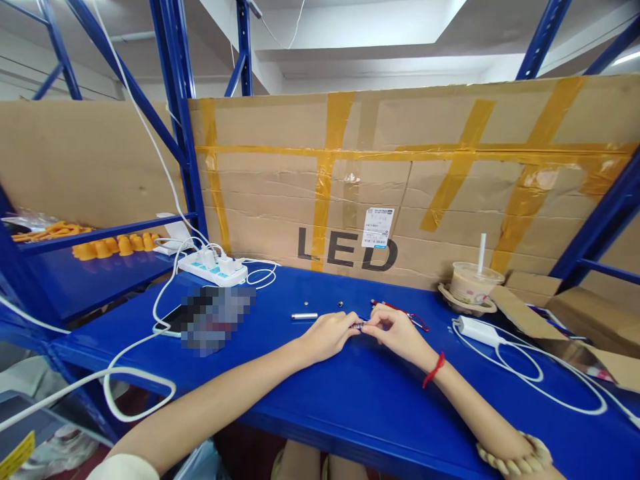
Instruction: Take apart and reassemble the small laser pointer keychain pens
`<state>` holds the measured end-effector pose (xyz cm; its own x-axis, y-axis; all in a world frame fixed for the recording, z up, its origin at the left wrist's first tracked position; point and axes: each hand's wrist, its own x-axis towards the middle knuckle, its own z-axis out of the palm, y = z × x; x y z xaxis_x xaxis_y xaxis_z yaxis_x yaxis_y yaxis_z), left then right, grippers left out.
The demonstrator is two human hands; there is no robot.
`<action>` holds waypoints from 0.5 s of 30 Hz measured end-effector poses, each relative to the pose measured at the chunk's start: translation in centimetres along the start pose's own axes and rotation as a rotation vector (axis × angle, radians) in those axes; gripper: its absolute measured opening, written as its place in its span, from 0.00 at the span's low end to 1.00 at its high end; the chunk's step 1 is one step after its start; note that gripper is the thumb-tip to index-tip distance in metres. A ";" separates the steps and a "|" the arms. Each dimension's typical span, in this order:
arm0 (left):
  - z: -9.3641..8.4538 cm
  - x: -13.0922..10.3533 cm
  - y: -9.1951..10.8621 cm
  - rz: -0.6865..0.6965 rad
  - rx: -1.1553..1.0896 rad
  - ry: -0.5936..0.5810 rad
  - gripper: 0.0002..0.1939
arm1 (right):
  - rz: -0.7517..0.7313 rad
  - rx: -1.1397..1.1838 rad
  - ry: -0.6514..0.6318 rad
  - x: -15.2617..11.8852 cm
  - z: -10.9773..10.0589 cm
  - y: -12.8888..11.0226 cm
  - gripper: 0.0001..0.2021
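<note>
Over the middle of the blue table (pixel 310 380), my left hand (pixel 327 333) and my right hand (pixel 395 330) meet with fingertips pinched on one small, slim, metallic-looking part (pixel 357 326). Its exact kind is too small to make out. A short silver tube (pixel 305 317) lies just beyond my left hand. Farther back are a tiny ring-like piece (pixel 306 303) and another tiny metal piece (pixel 341 304). Behind my right hand lies a thin red item (pixel 423 325), partly hidden by the fingers.
On the left are a blurred-out phone-like object (pixel 200 313) and a white power strip (pixel 214 267) with trailing cables. To the right stand a drink cup (pixel 473 283) with a straw, a white adapter (pixel 481 331) and an opened carton (pixel 590 320). Taped cardboard (pixel 280 200) walls the back.
</note>
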<state>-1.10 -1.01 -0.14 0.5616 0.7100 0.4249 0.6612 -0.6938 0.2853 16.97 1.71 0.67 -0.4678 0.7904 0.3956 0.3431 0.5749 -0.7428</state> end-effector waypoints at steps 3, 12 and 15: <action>0.0 0.1 0.2 -0.003 0.000 0.030 0.11 | 0.030 0.009 0.012 0.1 -0.2 -0.1 0.18; 0.5 0.4 0.0 0.077 -0.013 0.072 0.14 | 0.021 -0.005 0.020 0.2 -0.8 -0.4 0.18; 0.7 0.5 -0.2 0.053 -0.010 0.072 0.13 | 0.048 -0.019 0.016 0.3 -0.7 -0.2 0.18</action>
<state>-0.62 -0.39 -0.61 0.5584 0.6619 0.5000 0.6265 -0.7316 0.2688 17.32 1.99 1.25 -0.4372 0.8204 0.3685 0.3800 0.5398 -0.7512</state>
